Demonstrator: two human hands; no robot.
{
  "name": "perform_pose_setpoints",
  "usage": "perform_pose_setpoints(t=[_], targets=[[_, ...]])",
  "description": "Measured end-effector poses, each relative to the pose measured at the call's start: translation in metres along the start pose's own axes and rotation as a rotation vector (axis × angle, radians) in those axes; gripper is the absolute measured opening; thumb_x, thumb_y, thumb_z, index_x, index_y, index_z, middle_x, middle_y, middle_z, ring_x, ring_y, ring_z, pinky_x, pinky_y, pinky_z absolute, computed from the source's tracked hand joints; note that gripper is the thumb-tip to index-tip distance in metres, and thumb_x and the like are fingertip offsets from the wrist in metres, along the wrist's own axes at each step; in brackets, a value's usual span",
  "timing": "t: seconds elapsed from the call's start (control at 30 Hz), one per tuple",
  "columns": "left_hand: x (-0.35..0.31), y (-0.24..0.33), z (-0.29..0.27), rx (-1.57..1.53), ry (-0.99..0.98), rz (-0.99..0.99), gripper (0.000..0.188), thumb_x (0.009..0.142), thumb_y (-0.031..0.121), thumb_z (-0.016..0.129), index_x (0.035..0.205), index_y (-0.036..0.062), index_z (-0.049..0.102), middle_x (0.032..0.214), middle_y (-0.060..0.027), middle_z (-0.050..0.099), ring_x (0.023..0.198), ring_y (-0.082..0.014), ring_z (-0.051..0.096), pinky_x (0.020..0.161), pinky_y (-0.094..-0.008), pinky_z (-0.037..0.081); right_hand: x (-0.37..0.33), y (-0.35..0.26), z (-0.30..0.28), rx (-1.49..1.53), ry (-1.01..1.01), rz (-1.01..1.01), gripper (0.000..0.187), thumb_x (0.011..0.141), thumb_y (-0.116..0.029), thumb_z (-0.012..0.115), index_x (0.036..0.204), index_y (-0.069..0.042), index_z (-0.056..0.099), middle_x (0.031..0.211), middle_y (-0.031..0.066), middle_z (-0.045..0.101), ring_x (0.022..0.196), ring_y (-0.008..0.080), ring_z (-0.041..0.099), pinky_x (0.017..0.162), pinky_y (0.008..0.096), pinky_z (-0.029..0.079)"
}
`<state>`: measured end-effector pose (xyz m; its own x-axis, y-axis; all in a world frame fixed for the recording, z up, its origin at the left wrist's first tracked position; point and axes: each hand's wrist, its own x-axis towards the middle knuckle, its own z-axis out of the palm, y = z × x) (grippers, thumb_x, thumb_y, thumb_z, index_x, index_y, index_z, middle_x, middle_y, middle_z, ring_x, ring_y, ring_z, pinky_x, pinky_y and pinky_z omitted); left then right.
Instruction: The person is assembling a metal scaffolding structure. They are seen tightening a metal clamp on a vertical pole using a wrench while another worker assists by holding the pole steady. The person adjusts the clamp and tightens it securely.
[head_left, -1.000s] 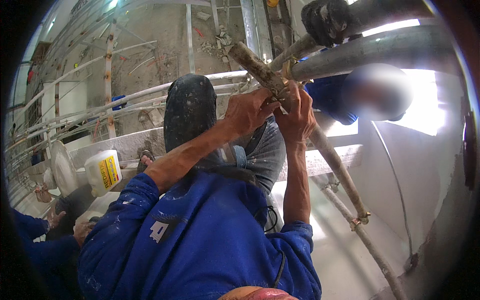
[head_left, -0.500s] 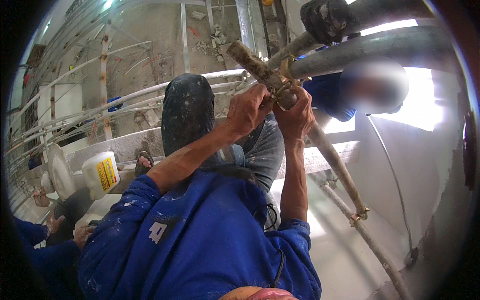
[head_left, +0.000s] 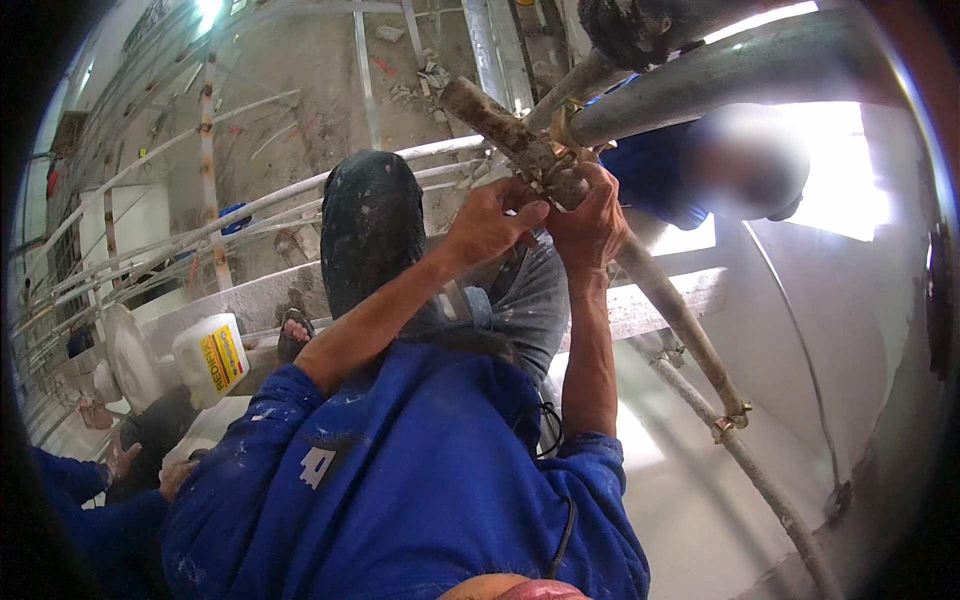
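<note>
A rusty scaffold clamp (head_left: 556, 182) sits near the lower end of a short, dirty steel pipe (head_left: 497, 120), in front of my knees. My right hand (head_left: 590, 225) is wrapped around the clamp and the pipe end from the right. Close on the other side is my left hand (head_left: 488, 222), its fingers half curled at the clamp and its thumb apart from them. The fingertips of the left hand are partly hidden. A long thin scaffold tube (head_left: 685, 310) runs from beneath my right hand down to the right, where it meets a brass-coloured coupler (head_left: 732, 422).
Thick grey tubes (head_left: 730, 85) cross at upper right, with a person in blue (head_left: 650, 180) behind them. A plank (head_left: 265, 295) runs behind my legs. At left are a white jug with yellow label (head_left: 211, 360) and another person's hands (head_left: 122, 462). Rubble lies on the floor below.
My left hand has shifted slightly down and left, and its thumb has come away from the clamp. My right hand keeps its grip. The view has shifted a little.
</note>
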<state>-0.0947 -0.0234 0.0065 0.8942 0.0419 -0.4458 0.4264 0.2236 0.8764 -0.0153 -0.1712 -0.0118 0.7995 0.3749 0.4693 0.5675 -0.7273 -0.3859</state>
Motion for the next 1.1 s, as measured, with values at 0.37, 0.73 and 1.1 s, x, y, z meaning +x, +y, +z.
perform_pose_setpoints(t=[0.37, 0.73, 1.1], targets=[[0.006, 0.002, -0.009, 0.118, 0.131, 0.163, 0.041, 0.095, 0.037, 0.067, 0.115, 0.0010, 0.063, 0.099, -0.0081, 0.068, 0.081, -0.0156, 0.068, 0.061, -0.0279, 0.055, 0.000, -0.002, -0.001, 0.026, 0.015, 0.010, 0.070, 0.064, -0.034, 0.090, 0.117, -0.010, 0.050, 0.109, 0.0099, 0.065, 0.093, 0.0305, 0.069, 0.075, 0.0399, 0.056], [0.004, -0.002, -0.002, 0.160, 0.092, 0.087, 0.043, 0.098, 0.041, 0.061, 0.115, 0.0007, 0.062, 0.096, -0.0088, 0.068, 0.075, -0.0151, 0.067, 0.055, -0.0280, 0.051, 0.000, -0.001, 0.000, 0.033, 0.035, 0.021, 0.069, 0.063, -0.029, 0.090, 0.116, -0.010, 0.051, 0.108, 0.0093, 0.066, 0.092, 0.0298, 0.069, 0.074, 0.0401, 0.057], [0.001, 0.013, -0.007, -0.017, 0.015, -0.056, 0.048, 0.099, 0.047, 0.055, 0.114, 0.0026, 0.062, 0.093, -0.0086, 0.068, 0.074, -0.0166, 0.068, 0.055, -0.0264, 0.050, -0.001, 0.000, 0.000, 0.043, 0.028, 0.020, 0.071, 0.063, -0.030, 0.090, 0.118, -0.010, 0.049, 0.107, 0.0109, 0.066, 0.091, 0.0303, 0.069, 0.074, 0.0406, 0.056]])
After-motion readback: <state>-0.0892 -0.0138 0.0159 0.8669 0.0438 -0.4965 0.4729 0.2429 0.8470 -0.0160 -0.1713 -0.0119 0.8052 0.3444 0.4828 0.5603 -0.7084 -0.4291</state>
